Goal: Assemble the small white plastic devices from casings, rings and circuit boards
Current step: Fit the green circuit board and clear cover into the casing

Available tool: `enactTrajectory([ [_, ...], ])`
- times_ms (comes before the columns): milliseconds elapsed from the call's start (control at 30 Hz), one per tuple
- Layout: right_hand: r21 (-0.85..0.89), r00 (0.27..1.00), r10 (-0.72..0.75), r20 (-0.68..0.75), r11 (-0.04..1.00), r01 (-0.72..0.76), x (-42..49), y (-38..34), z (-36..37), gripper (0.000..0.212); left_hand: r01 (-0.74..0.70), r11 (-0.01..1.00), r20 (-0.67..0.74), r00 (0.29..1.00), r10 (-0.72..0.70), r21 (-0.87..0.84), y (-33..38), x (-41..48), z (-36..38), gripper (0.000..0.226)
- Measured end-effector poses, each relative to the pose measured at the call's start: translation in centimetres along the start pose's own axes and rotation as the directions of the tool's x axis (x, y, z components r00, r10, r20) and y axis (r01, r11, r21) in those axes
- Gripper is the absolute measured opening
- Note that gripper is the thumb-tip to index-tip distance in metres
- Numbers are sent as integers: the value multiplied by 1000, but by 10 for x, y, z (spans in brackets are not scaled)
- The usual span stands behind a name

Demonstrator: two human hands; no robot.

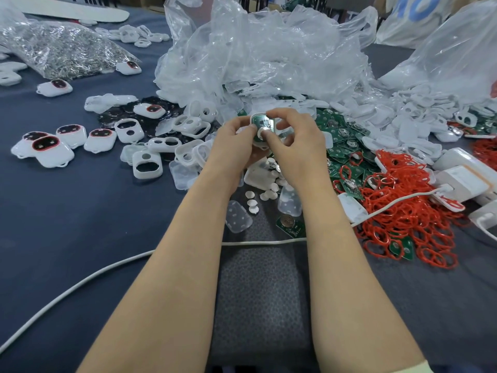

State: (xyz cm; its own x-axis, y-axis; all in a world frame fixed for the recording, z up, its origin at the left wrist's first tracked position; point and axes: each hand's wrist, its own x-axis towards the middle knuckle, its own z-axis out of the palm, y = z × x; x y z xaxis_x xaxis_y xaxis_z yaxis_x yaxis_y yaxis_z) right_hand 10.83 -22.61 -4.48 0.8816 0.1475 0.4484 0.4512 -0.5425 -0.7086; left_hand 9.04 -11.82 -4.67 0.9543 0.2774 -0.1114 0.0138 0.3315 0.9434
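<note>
White casing (253, 118), green circuit board (262, 121) inside, is pinched between curled fingers of left hand (236, 138) and right hand (298, 142). Red rings (403, 208) crowd the right side; blue cloth (67, 216) lies open at near left.

Both forearms bare, reaching fwd, close together. L hand (234, 138) & R hand (295, 138) meet, fingers (279, 113) curled, pinching casing (259, 121).

Left of us on the dark blue table (67, 224) lie assembled white plastic devices (51, 152); to our right, green circuit boards (344, 141) beside red rubber rings (403, 211); crumpled clear plastic bags (269, 55) behind.
</note>
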Motion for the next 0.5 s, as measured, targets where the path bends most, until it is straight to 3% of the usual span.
enactTrajectory([
  [333,94,998,24,-57,995,-19,3,-2,2,12,26,1000,8,1000,-26,2,-1,1,2,21],
  [500,185,997,60,-42,981,-51,5,-1,-1,15,31,1000,-3,1000,-31,1,-1,1,2,22],
])
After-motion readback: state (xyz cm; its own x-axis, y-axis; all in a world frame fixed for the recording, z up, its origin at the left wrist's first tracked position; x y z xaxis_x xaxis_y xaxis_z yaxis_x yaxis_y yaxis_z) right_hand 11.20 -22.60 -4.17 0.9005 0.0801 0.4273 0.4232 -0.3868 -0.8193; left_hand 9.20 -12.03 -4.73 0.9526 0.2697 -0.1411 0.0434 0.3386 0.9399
